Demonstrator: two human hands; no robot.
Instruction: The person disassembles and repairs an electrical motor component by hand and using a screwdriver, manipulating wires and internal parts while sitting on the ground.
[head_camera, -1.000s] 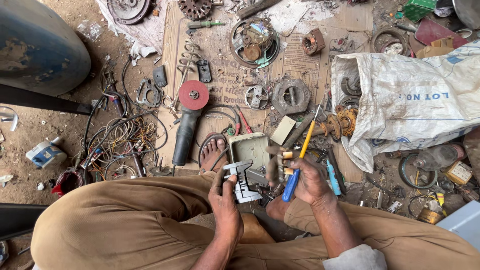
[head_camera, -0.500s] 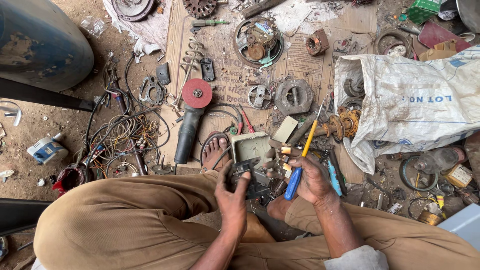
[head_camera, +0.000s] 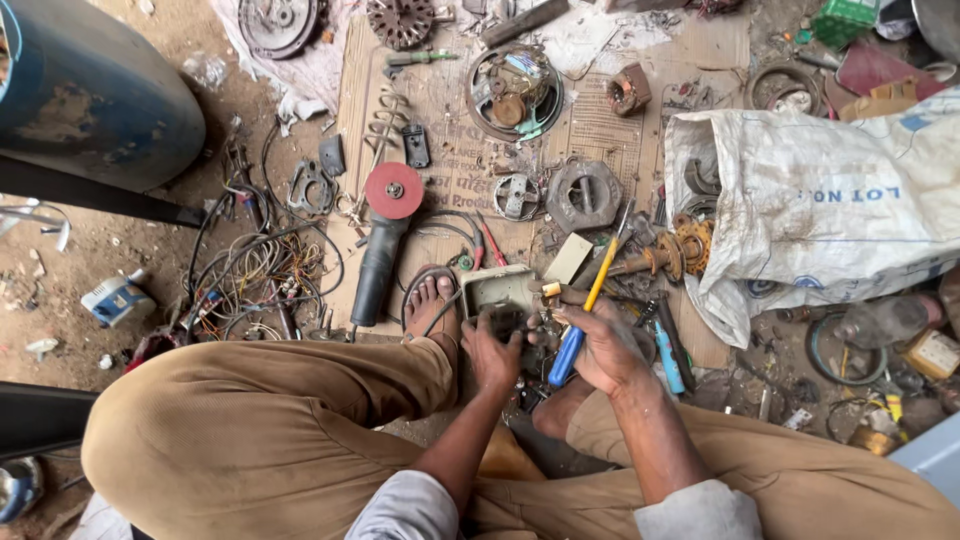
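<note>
I sit cross-legged on the ground. My left hand (head_camera: 493, 352) grips a small dark metal part (head_camera: 503, 318) in front of a pale green box casing (head_camera: 497, 287). My right hand (head_camera: 600, 345) is closed around a screwdriver (head_camera: 580, 318) with a blue handle and yellow shaft that points up and away. The two hands meet just above my bare foot (head_camera: 430, 305). What the fingers cover of the small part is hidden.
An angle grinder (head_camera: 383, 235) with a red disc lies to the left on cardboard (head_camera: 450, 150). A tangle of wires (head_camera: 255, 275) lies further left, a blue drum (head_camera: 85, 90) at top left, a white sack (head_camera: 820, 215) to the right. Motor parts and scrap lie scattered.
My left hand set aside the light metal bracket it held and now grips a small dark part closer to the box casing. The right hand keeps hold of the screwdriver.
</note>
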